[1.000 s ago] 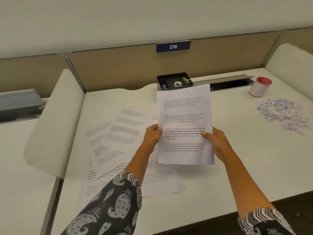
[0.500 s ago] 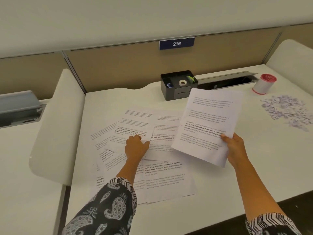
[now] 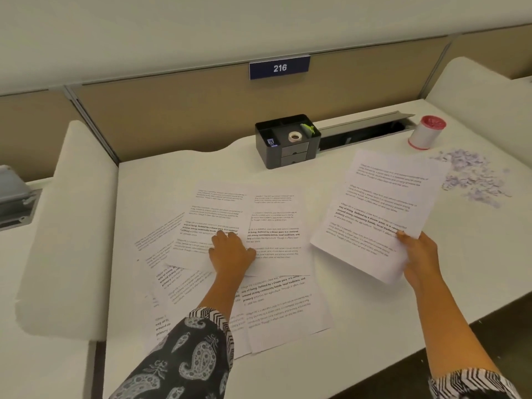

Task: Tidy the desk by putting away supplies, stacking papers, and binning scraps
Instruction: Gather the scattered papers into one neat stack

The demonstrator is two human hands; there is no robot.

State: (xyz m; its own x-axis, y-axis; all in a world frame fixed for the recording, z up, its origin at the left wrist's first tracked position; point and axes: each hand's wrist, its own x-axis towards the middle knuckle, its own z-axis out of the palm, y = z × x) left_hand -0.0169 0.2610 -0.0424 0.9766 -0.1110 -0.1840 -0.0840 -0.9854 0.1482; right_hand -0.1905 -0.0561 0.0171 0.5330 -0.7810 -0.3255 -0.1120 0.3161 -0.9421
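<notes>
We are recording the left grip (image 3: 231, 251) lying spread, fingers down, on the loose sheets (image 3: 276, 306) fanned from the table's (image 3: 374, 318) near edge toward its middle. The right grip (image 3: 420, 254) is pinching a printed sheet (image 3: 383, 208) by its near corner, above the right half. Paper scraps (image 3: 472, 177) are lying by the far right corner, a black organiser (image 3: 285, 156) at the far edge.

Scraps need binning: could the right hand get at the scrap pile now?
Probably not yet: the right hand grips a printed sheet, though nothing blocks the way to the scrap pile.
</notes>
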